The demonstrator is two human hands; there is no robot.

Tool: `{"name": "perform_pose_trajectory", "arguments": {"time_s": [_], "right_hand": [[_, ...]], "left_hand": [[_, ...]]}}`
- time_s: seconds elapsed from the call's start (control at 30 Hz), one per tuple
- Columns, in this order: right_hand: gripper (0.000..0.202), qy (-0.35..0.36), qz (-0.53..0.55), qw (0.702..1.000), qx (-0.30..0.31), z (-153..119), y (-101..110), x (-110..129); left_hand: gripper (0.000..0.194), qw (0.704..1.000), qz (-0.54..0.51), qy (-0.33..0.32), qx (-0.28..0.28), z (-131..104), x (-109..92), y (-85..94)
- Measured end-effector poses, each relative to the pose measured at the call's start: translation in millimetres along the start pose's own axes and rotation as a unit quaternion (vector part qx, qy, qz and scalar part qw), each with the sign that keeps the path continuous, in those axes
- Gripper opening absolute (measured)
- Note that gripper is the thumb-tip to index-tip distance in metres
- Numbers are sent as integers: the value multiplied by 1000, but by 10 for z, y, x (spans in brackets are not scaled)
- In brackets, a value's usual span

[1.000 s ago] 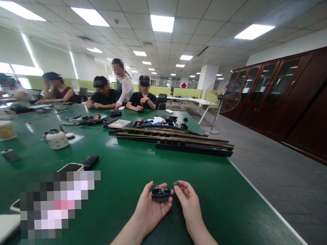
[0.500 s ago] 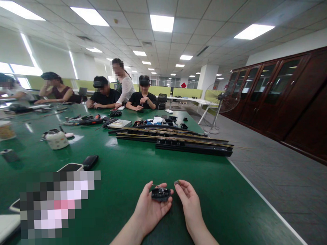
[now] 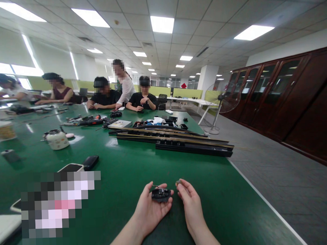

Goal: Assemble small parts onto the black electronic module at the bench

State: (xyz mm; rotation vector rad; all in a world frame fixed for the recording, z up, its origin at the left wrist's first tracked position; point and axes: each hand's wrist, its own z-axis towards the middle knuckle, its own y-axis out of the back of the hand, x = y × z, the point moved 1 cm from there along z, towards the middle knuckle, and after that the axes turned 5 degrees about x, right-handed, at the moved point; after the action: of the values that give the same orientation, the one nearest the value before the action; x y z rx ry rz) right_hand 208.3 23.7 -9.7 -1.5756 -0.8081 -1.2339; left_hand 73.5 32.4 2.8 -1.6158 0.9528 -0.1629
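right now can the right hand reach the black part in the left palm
Likely yes: the right hand is near and the black part uncovered on top, though that hand pinches a small piece.

held black part (image 3: 161, 195): 1 | pinched piece (image 3: 178, 182): 1 | co-workers (image 3: 127, 89): 5 | fan (image 3: 221, 97): 1

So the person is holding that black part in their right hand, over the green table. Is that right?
Not quite: it is the left hand that holds the black part, over the green table, as the head view shows. The right hand is beside it, with a small piece at its fingertips.
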Motion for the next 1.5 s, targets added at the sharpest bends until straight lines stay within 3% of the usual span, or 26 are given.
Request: {"name": "perform_pose_trajectory", "arguments": {"time_s": [1.5], "right_hand": [[41, -27, 35, 999, -3, 13, 9, -29]], "left_hand": [[38, 1000, -8, 6, 4, 18, 6, 21]]}}
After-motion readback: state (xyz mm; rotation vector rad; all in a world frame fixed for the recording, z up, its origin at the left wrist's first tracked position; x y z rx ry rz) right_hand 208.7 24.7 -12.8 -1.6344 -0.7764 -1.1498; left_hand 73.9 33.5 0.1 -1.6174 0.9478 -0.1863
